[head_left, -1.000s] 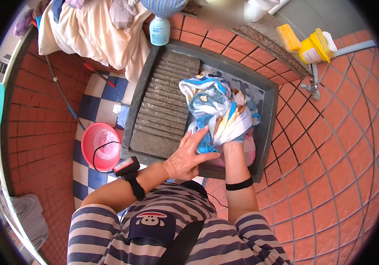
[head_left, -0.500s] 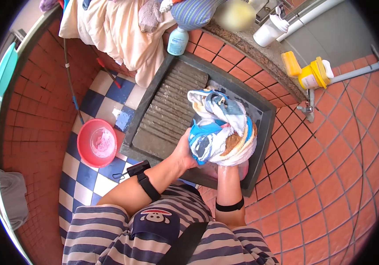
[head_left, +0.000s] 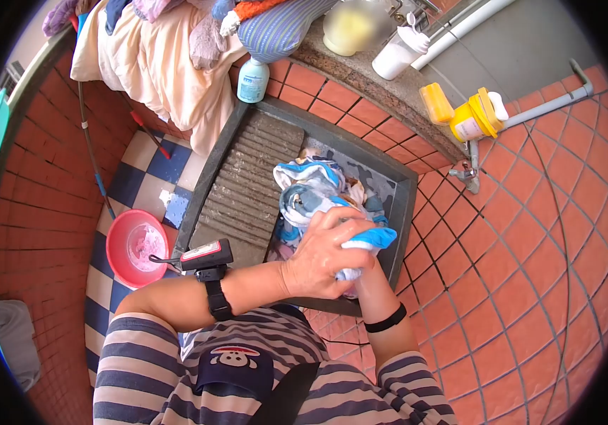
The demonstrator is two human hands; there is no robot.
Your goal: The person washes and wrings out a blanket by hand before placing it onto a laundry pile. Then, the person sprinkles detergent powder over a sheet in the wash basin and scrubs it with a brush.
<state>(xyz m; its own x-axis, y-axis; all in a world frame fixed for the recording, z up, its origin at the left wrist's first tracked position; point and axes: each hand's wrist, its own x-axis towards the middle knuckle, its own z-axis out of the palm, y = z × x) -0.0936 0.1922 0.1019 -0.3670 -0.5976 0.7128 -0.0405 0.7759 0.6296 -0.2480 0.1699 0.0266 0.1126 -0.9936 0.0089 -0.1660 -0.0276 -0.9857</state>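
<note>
A patterned blue, white and tan towel (head_left: 311, 195) lies bunched in the stone wash sink (head_left: 207, 195), its terry-like fabric folded over itself. My left hand (head_left: 329, 249) is closed around a blue-and-white part of it, above the sink's near side. Close against that hand, my right hand (head_left: 369, 278) is mostly covered by the left hand and the cloth; its fingers are hidden. The ridged washboard slope (head_left: 258, 159) of the sink lies left of the towel.
A pump bottle (head_left: 253, 81) stands at the sink's back corner, near a heap of laundry (head_left: 155, 64). On the ledge are a white container (head_left: 397, 55) and a yellow tub (head_left: 475, 117). A tap (head_left: 465, 172) is at right, a pink basin (head_left: 134, 248) on the floor left.
The towel bundle was lifted in both hands; most of it now rests lower in the sink. My left hand has come over the top and grips a smaller part beside my right hand.
</note>
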